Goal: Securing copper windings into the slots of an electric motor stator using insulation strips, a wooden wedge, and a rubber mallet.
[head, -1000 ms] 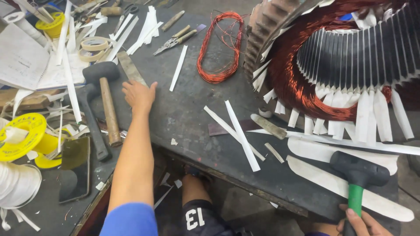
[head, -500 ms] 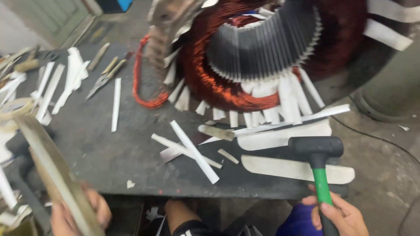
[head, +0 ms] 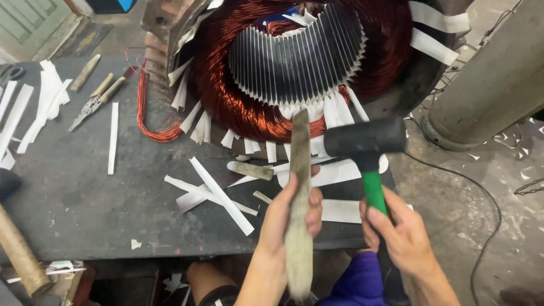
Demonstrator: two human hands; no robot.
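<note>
- The left hand (head: 292,212) was closed around a long, flat wooden stick (head: 298,198), worn pale at its near end — held about midway, pointing away from the person.
- The stick's far tip reached the white paper strips at the lower edge of the large motor stator with copper-red windings (head: 294,73); whether it touched them could not be told.
- The right hand (head: 396,232) had its grip closed on the green handle of a black rubber mallet (head: 365,139).
- The mallet's head hung just right of the stick's tip, close in front of the stator's ribbed dark core.
- Both hands were near each other at the front edge of the dark metal worktop (head: 85,209).
- Loose white insulation strips (head: 218,195) lay scattered on the worktop between the hands and the stator, with a short wooden wedge (head: 251,170) among them.
- Further left lay a pair of pliers (head: 93,105) and a loop of red-brown copper wire (head: 150,122) beside the stator.
- A wooden hammer handle (head: 20,252) showed at the left edge, well apart from the hands.
- A grey metal pipe (head: 487,85) stood on the floor to the right.
</note>
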